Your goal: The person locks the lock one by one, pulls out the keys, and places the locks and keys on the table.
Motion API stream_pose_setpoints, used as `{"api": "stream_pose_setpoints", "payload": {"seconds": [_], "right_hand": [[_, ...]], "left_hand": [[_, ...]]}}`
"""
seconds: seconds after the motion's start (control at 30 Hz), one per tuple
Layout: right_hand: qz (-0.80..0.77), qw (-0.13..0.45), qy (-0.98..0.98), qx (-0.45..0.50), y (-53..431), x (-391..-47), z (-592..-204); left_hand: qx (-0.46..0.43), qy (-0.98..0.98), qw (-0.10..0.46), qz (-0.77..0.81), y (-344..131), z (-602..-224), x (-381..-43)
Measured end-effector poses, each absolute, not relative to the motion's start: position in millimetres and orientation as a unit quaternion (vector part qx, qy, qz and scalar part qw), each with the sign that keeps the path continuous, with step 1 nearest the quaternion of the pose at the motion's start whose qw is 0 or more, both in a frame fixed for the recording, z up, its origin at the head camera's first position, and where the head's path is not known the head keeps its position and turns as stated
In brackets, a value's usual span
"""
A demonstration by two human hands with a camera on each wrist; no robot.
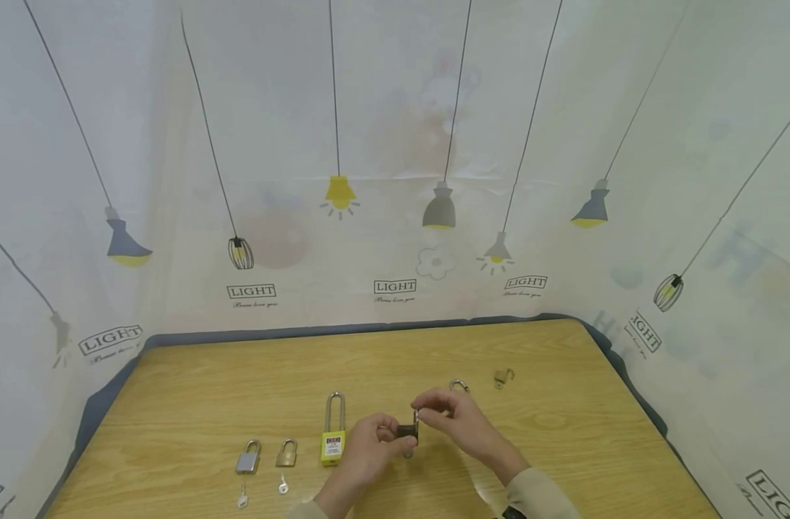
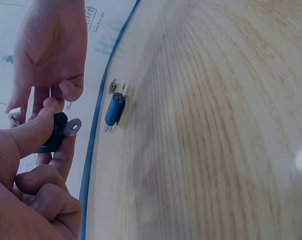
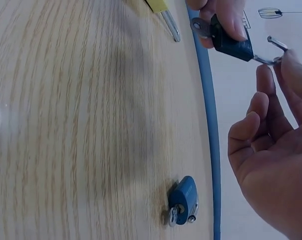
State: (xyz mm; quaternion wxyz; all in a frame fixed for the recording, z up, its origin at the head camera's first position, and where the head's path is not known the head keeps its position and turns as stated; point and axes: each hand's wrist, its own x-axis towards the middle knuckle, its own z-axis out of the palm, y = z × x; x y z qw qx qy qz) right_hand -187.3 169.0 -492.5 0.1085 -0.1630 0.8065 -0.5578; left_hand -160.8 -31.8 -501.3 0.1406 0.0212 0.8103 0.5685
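Note:
A black padlock (image 1: 406, 431) is held up over the table by my left hand (image 1: 369, 450), thumb and fingers gripping its body. From the bottom of the body sticks a key (image 3: 201, 27). My right hand (image 1: 463, 425) pinches the padlock's metal shackle (image 3: 263, 60), whose free end stands out of the body. Beyond the right hand lies a blue padlock (image 3: 183, 200) with a key in it; the head view shows only its shackle (image 1: 458, 386). Left of the left hand lies a yellow padlock (image 1: 333, 447) with a long shackle.
Two more padlocks, one silver (image 1: 247, 461) and one brass (image 1: 287, 454), lie at the left, with a key (image 1: 242, 497) and another key (image 1: 282, 485) below them. A small padlock (image 1: 501, 378) with its shackle open lies farther right on the wooden table (image 1: 602, 432).

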Motion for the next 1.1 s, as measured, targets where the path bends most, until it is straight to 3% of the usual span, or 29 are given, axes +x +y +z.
{"api": "stream_pose_setpoints", "payload": {"seconds": [0.57,1.1], "right_hand": [[-0.552,0.04,0.825,-0.117,147.0,-184.0,-486.1],[-0.502,-0.009,0.855,-0.128,142.6,-184.3,-485.3]], "left_hand": [[0.038,0.811,0.113,0.573,-27.1,-503.3,-156.8],[0.015,0.786,0.137,0.603,-26.0,-507.1,-154.9]]}}
